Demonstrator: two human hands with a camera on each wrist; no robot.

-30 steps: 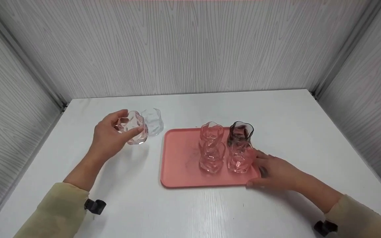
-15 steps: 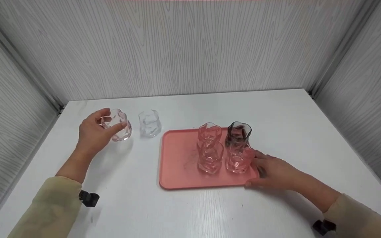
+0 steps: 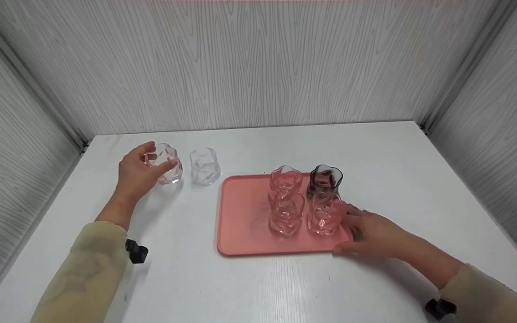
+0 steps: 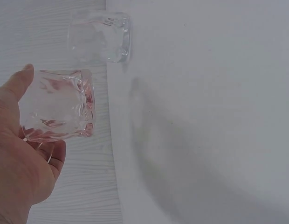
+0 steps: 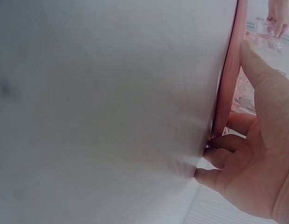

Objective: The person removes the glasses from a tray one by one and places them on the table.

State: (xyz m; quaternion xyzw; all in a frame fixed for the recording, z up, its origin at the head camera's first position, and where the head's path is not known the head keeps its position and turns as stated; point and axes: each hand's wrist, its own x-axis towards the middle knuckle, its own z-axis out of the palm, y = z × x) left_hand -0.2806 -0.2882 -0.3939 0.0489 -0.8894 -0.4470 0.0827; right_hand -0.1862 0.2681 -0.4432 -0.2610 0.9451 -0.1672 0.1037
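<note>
1. A pink-tinted glass [image 3: 167,163] is gripped by the left hand [image 3: 136,176], on the table [image 3: 195,278], just beside a clear glass [image 3: 204,166]
2. The pink tray [image 3: 240,224] edge is pinched by the right hand [image 3: 375,233]
3. Four glasses are held on the tray

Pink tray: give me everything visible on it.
The pink rectangular plastic-looking tray has rounded corners and a low raised rim, and lies flat on the white table. Four wavy glass tumblers stand upright in a two-by-two cluster on its right half: three pink-tinted glasses and one smoky dark glass at the back right. Its left half shows faint smudges. The right hand grips its right front edge.
</note>
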